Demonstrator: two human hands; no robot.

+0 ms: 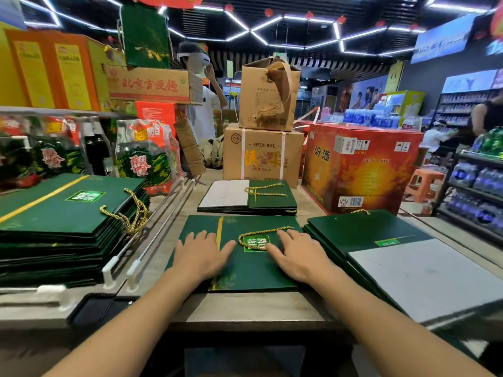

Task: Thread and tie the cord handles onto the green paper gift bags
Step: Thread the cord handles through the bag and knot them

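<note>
A flat green gift bag (255, 270) is laid in the middle of the table (245, 304), near its front edge. Both hands are pressed flat on the bag. The left hand (201, 254) is set on its left half with the fingers straight and spread. The right hand (299, 254) is set on its right half, fingers likewise straight and slightly spread, with the thumb at the bag's label. A gold cord handle (265, 230) is looped over that label, between the two hands. A tall stack of corded green bags (62, 213) is seen to the left, another stack (362, 227) to the right, and a third stack (275, 201) farther back, in front of brown cartons (261, 156).
</note>
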